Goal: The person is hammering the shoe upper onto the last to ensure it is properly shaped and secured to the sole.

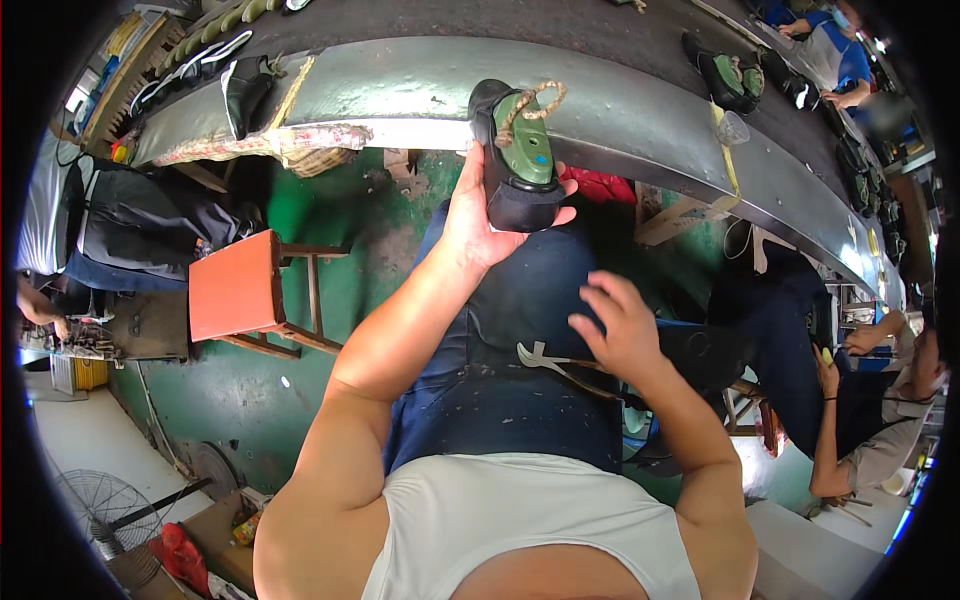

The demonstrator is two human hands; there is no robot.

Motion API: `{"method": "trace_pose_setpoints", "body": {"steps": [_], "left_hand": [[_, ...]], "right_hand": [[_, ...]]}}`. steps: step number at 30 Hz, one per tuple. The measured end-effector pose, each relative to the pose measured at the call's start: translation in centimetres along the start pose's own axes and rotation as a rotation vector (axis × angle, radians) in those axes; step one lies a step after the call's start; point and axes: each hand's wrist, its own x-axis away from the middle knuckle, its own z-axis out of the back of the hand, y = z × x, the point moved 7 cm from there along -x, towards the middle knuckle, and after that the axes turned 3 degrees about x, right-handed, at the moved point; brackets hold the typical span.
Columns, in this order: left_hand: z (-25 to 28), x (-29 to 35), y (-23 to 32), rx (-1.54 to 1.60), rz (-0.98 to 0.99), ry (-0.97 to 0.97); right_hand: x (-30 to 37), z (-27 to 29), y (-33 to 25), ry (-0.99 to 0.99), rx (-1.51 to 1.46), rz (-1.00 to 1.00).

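Observation:
In my left hand (470,215) rests a black shoe upper (527,207), held up at the near edge of the bench. A green shoe last (527,145) fills it, with a loop of rope (540,105) tied at the far part. My fingers curl round the shoe from below, tips showing on its right side. My right hand (622,325) is raised over my right thigh, fingers apart and slightly blurred, with nothing in it. Just left of it, lasting pliers (560,362) with a hammer-like head lie across my lap.
A long bench with a metal edge (400,85) runs across in front of me. Black shoes (245,95) lie on its left, and another shoe on a green last (735,80) on its right. An orange-topped stool (235,285) stands left. Co-workers sit on both sides; a fan (105,510) stands lower left.

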Motion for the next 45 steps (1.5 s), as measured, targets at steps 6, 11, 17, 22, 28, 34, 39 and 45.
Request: {"method": "trace_pose_setpoints", "body": {"steps": [6,11,17,22,28,34,39,45], "left_hand": [[-1.8,0.0,-0.4,-0.023,-0.009,-0.007],[-2.8,0.2,-0.1,-0.086,-0.125,0.147],[-3.5,-0.5,1.1,-0.019,-0.189,0.194],[-9.3,2.5,6.4,-1.546,-1.533,0.357],[-12.4,-0.6,6.4,-1.804,-0.961,-0.471],[-12.0,-1.5,6.3,-1.737,-0.896,-0.389],[-11.7,-2.8,5.7,-1.737,-0.844,-0.303],[-8.0,-2.7,6.3,-1.206,-0.774,-0.083]], "right_hand": [[-9.8,4.5,-2.0,0.376,-0.160,0.122],[-15.4,4.0,-1.6,0.340,-0.364,0.082],[-15.7,2.0,-0.6,0.236,-0.499,0.012],[-15.1,0.8,0.3,0.243,-0.435,0.115],[-15.4,1.7,-1.4,0.162,-0.364,0.138],[-14.4,-0.6,-1.8,0.297,-0.422,0.105],[-13.9,-0.1,-0.8,0.301,-0.553,-0.088],[-14.1,-0.3,2.5,0.324,-0.811,-0.257]]}}
